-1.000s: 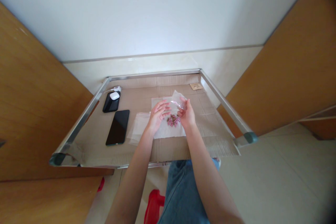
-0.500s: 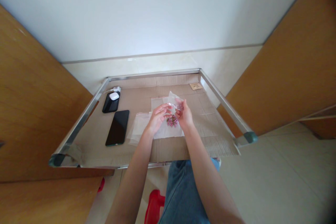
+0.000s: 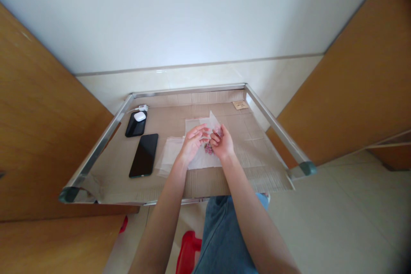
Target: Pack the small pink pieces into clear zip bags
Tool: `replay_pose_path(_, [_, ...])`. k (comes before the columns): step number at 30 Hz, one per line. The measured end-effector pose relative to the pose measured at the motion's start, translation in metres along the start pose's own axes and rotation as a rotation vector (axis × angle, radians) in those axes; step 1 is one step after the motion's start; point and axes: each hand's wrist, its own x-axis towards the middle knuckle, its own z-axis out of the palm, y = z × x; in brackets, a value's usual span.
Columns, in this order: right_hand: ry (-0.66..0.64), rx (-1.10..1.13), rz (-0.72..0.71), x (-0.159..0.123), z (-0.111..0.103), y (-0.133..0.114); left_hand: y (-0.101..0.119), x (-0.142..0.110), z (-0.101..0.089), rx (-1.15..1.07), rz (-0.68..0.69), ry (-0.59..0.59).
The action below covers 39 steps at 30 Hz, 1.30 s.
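A small clear plastic bag (image 3: 213,120) is in my right hand (image 3: 224,143), its corner sticking up past the curled fingers. My left hand (image 3: 192,142) faces it, fingers bent and apart, with nothing visible in the grasp; whether its fingertips touch the bag cannot be made out. Beneath and between the hands lies a small heap of pink dried flower buds (image 3: 208,149), partly covered by my right hand. The buds rest on a white translucent sheet or bag (image 3: 203,163). More flat translucent bags (image 3: 170,153) lie to the left of my left hand.
Cardboard (image 3: 205,184) covers the metal-framed table (image 3: 276,126). On its left are a black phone (image 3: 144,155) and a black tray-like object (image 3: 135,128) bearing a white earbud case (image 3: 140,116). A charger (image 3: 143,107) and brown packet (image 3: 240,105) lie farther back. A red stool (image 3: 188,250) stands below.
My right hand has moved left and slightly toward me with the plastic bag, closing in on my left hand and covering more of the buds. My left hand has barely moved.
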Motion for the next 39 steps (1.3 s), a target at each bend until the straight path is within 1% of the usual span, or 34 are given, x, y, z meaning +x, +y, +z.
replay_pose_path(3, [-0.038, 0.053, 0.038, -0.001, 0.0009, 0.0009, 0.0, 0.0003, 0.0, -0.016, -0.001, 0.005])
replay_pose_path(8, [-0.029, 0.102, 0.032, -0.0006, 0.0022, 0.0024, -0.0011, 0.0002, -0.0009, -0.046, 0.01, -0.014])
replay_pose_path(17, [-0.039, 0.057, 0.008, -0.0014, 0.0026, 0.0021, -0.001, -0.0001, -0.0018, -0.058, 0.03, -0.004])
replay_pose_path(22, [-0.006, 0.031, -0.03, -0.0002, 0.0014, 0.0019, -0.001, 0.0001, -0.0007, -0.027, 0.028, 0.025])
replay_pose_path(25, [0.032, -0.057, -0.091, -0.0001, 0.0015, 0.0029, -0.0033, 0.0017, -0.0004, 0.015, 0.032, 0.083])
replay_pose_path(30, [0.054, -0.253, -0.219, 0.0001, 0.0002, 0.0041, -0.0066, 0.0051, -0.0007, 0.119, 0.082, 0.246])
replay_pose_path(33, [0.065, -0.276, -0.204, 0.001, 0.0, 0.0043, -0.0072, 0.0064, -0.001, 0.136, 0.11, 0.324])
replay_pose_path(39, [0.026, -0.235, -0.123, 0.0021, 0.0009, 0.0058, -0.0074, 0.0077, -0.0022, 0.108, 0.157, 0.377])
